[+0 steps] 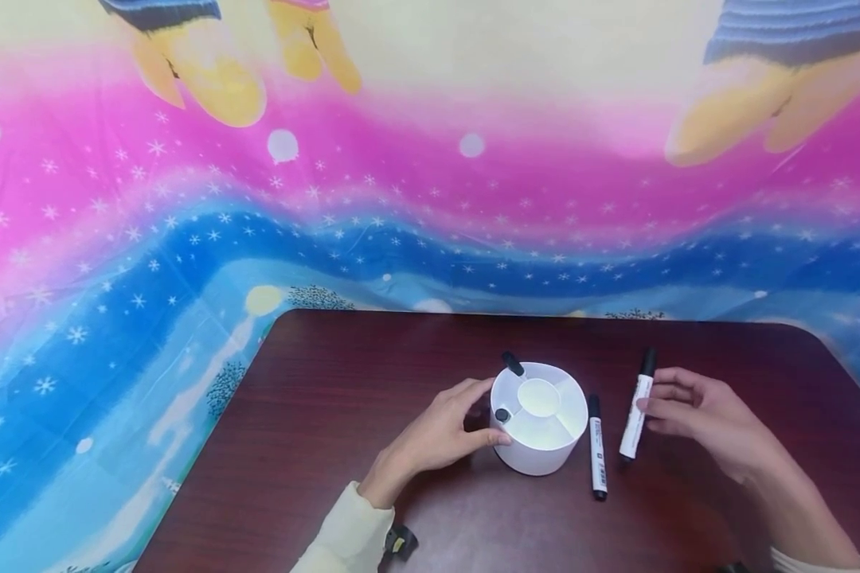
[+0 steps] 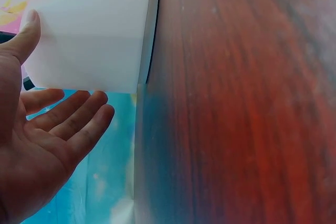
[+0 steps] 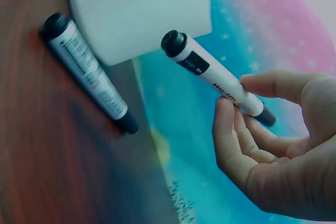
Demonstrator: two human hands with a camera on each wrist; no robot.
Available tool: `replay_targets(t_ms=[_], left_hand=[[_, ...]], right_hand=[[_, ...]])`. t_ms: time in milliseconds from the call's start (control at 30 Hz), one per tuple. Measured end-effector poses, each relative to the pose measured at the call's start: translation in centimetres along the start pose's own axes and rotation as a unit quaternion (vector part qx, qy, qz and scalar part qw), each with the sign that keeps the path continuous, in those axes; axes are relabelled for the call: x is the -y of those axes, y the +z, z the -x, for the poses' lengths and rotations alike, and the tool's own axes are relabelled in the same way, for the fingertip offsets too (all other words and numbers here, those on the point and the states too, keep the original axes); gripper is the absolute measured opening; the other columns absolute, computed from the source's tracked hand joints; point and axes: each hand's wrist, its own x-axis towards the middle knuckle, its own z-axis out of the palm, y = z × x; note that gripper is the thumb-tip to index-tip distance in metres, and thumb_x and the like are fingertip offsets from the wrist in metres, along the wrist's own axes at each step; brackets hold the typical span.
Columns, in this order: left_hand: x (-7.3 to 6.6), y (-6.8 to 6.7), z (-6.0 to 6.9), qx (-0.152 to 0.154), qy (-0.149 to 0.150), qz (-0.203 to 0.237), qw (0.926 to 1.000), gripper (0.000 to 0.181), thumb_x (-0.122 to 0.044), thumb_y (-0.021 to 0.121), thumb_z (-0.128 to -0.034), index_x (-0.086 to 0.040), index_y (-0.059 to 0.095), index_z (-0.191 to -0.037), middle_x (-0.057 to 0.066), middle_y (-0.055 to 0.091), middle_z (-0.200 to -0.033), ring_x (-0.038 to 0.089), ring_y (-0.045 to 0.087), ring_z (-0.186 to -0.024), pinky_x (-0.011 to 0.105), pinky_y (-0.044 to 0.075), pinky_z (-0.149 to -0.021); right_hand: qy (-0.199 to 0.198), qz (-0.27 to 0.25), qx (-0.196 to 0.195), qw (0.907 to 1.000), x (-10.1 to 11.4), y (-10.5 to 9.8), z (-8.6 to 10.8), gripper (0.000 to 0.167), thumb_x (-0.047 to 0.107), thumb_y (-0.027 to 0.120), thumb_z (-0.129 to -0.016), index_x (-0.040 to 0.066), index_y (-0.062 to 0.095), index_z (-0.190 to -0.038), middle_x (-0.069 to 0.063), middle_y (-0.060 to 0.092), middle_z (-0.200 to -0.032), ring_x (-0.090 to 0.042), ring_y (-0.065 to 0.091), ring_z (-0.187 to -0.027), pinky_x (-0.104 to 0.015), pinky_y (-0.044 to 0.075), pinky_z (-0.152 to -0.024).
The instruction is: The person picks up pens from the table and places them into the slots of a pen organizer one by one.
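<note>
A round white divided pen holder (image 1: 539, 460) stands on the table with two black-ended objects in its outer compartments: a slanted black cap (image 1: 513, 364) and a round black end (image 1: 502, 415). My left hand (image 1: 440, 430) rests against the holder's left side, thumb at the near wall, fingers fairly straight; the left wrist view shows the palm (image 2: 42, 156) apart from the wall. To the right, my right hand (image 1: 702, 410) pinches a white marker with black ends (image 1: 636, 418) between thumb and fingertips, above the table. Another such marker (image 1: 598, 454) lies between holder and right hand.
The dark reddish wood table (image 1: 315, 382) has rounded far corners. Behind it hangs a pink and blue cloth (image 1: 401, 199) with snowflake prints. A small black object (image 1: 401, 543) is by the left sleeve (image 1: 351, 529).
</note>
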Motion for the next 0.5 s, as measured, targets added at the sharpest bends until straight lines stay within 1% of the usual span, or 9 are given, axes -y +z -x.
replay_targets(t_ms=[67,100,167,267,500], left_hand=[[0.0,0.0,0.0,0.001,0.000,-0.001,1.0000,0.080,-0.054,0.079,-0.0952,-0.030,0.045,-0.164,-0.005,0.063,-0.146,0.020,0.063,-0.136,0.040,0.053,-0.115],[-0.1,0.0,0.0,0.001,-0.001,-0.001,1.0000,0.080,-0.054,0.079,-0.0952,-0.030,0.045,-0.164,-0.005,0.063,-0.146,0.020,0.063,-0.136,0.041,0.053,-0.115],[-0.1,0.0,0.1,0.001,-0.001,-0.001,1.0000,0.080,-0.054,0.079,-0.0953,-0.030,0.045,-0.164,-0.005,0.063,-0.145,0.020,0.063,-0.136,0.041,0.053,-0.115],[-0.1,0.0,0.1,0.001,-0.001,-0.002,1.0000,0.079,-0.054,0.079,-0.0953,-0.030,0.046,-0.163,-0.004,0.064,-0.145,0.019,0.063,-0.136,0.040,0.053,-0.115],[-0.1,0.0,0.1,0.000,-0.003,0.001,1.0000,0.078,-0.053,0.079,-0.0954,-0.029,0.047,-0.163,-0.005,0.064,-0.144,0.020,0.063,-0.134,0.040,0.053,-0.114]], right_hand=[[-0.021,-0.032,0.001,0.9993,0.4,-0.1,0.2,0.032,-0.001,0.068,-0.102,0.008,0.058,-0.131,0.007,0.074,-0.106,-0.011,0.076,-0.093,-0.029,0.066,-0.081],[-0.032,-0.045,0.003,0.9985,0.6,-0.1,0.2,0.031,-0.003,0.067,-0.102,0.013,0.059,-0.128,0.006,0.075,-0.106,-0.012,0.077,-0.093,-0.028,0.066,-0.081],[-0.051,-0.061,0.007,0.9968,1.1,0.0,0.2,0.032,-0.004,0.066,-0.103,0.018,0.061,-0.126,0.004,0.076,-0.107,-0.012,0.078,-0.094,-0.028,0.066,-0.082],[-0.066,-0.069,0.010,0.9954,2.0,0.3,0.1,0.031,-0.004,0.065,-0.103,0.016,0.062,-0.125,0.003,0.076,-0.108,-0.013,0.078,-0.094,-0.028,0.066,-0.082],[-0.079,-0.072,0.012,0.9942,4.3,1.4,-0.7,0.024,-0.002,0.067,-0.103,0.008,0.060,-0.123,0.001,0.076,-0.106,-0.013,0.078,-0.094,-0.029,0.066,-0.083]])
